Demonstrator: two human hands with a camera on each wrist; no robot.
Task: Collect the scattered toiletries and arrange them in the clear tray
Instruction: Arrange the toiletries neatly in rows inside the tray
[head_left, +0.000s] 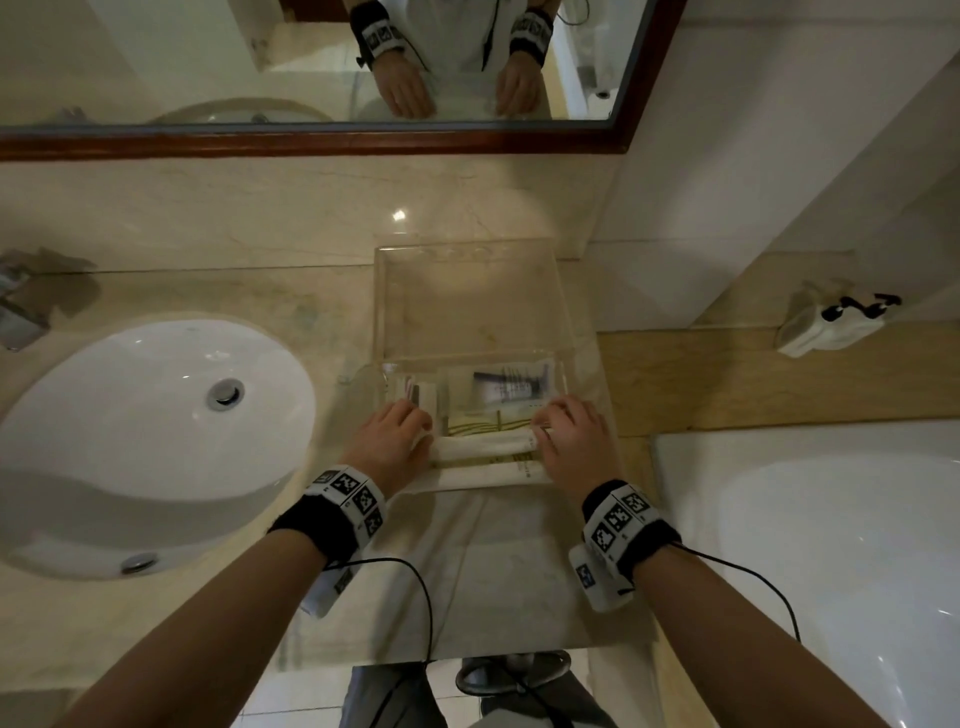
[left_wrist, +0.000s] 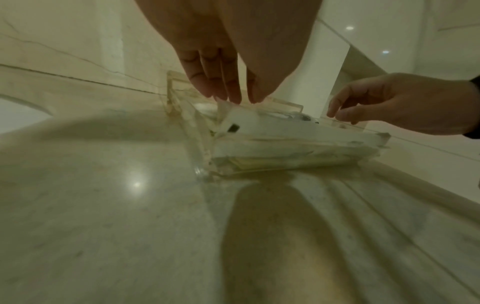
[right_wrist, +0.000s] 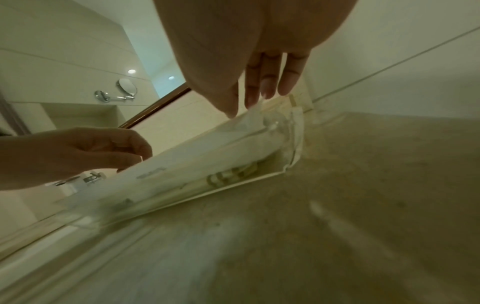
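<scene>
The clear tray (head_left: 382, 312) sits on the marble counter between the sink and the tub. In its near end lie a dark-printed sachet (head_left: 511, 389), small packets (head_left: 415, 389) and more white wrapped items. A long white packet (head_left: 483, 447) lies crosswise on top, level with the near rim. My left hand (head_left: 423, 431) pinches its left end; in the left wrist view the packet's (left_wrist: 272, 127) flap stands between thumb and fingers of the left hand (left_wrist: 241, 100). My right hand (head_left: 540, 423) pinches the right end, and the right hand (right_wrist: 241, 109) shows on the packet (right_wrist: 194, 156).
A white oval sink (head_left: 130, 415) is left of the tray, with a faucet (head_left: 21, 312) at the far left. A white tub (head_left: 831, 545) lies to the right. A white pouch with a black cord (head_left: 831, 322) rests on the right ledge. A framed mirror (head_left: 311, 140) hangs behind.
</scene>
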